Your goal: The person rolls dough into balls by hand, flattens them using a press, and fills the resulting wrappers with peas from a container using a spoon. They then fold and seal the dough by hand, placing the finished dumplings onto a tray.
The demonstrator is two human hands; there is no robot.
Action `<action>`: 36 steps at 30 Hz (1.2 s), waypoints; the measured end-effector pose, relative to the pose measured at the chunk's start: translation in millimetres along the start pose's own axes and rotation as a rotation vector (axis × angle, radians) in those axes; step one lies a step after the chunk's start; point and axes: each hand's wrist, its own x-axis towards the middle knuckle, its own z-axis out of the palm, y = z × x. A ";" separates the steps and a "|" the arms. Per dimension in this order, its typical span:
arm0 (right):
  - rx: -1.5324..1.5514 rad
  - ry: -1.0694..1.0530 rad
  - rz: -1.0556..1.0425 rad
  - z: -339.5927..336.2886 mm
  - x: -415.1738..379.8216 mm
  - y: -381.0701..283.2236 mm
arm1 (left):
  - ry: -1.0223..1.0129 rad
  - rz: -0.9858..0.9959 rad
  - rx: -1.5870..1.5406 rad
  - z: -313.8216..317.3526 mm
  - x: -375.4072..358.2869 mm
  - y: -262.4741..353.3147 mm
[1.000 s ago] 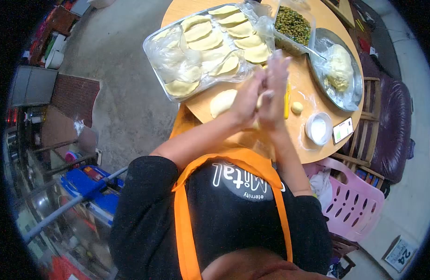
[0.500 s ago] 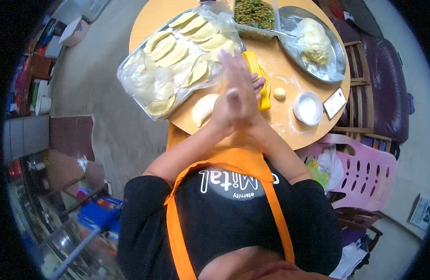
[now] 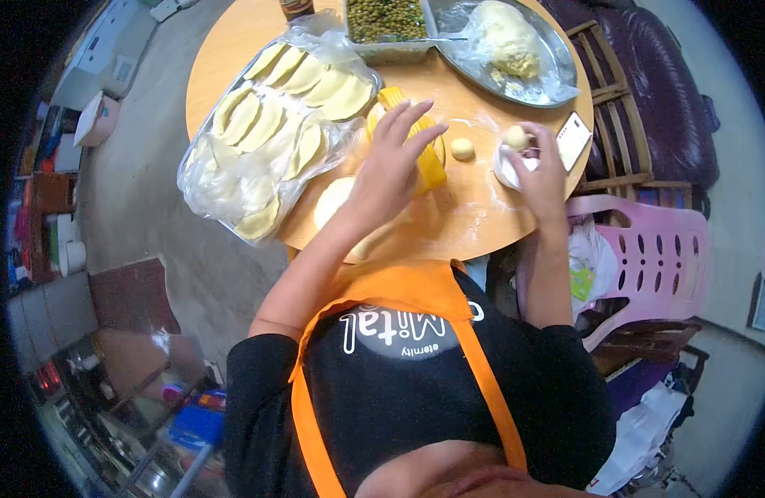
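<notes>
My right hand [image 3: 544, 174] pinches a small dough ball [image 3: 515, 137] over a round white tub [image 3: 504, 172], which it partly hides. My left hand [image 3: 387, 174] is empty, its fingers spread over the table beside a yellow ridged plastic tool [image 3: 432, 170]. Part of that tool is hidden behind the fingers. Another dough ball [image 3: 462, 149] rests on the table between my hands. A pale half-moon dough piece [image 3: 331, 199] lies left of my left wrist. Farther left, several half-moon dumplings [image 3: 304, 75] lie on a tray lined with clear plastic.
At the back stands a clear container [image 3: 391, 54] of green-brown filling. Right of it, a round metal tray [image 3: 557, 70] bears a large dough lump [image 3: 507, 41] with plastic film. A phone [image 3: 573, 139] lies near the right table edge, and a pink chair [image 3: 648, 249] stands beyond.
My palms were pressed together and have come apart. My right hand has moved right to the white tub with a dough ball. My left hand has opened and shifted slightly left.
</notes>
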 end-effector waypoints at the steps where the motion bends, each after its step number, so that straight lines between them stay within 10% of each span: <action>1: -0.173 0.020 -0.032 -10.6 4.5 21.9 | -0.061 0.035 0.136 1.5 0.3 -5.5; 10: -0.481 -0.334 -0.249 9.5 7.0 96.7 | -0.365 0.196 0.404 23.9 13.8 -43.9; 13: -0.301 -0.402 -0.037 -2.6 14.4 94.5 | -0.240 0.285 0.142 2.3 42.6 -48.9; 17: 0.303 -0.331 0.259 -0.8 10.7 121.2 | -0.218 -0.137 -0.449 -21.0 71.3 -51.4; 23: -0.426 -0.305 -0.178 0.7 4.5 92.3 | 0.076 -0.156 -0.493 6.7 120.1 -120.3; 36: -0.438 -0.367 -0.170 2.2 11.6 85.8 | 0.418 -0.233 -0.244 -9.2 95.6 -111.4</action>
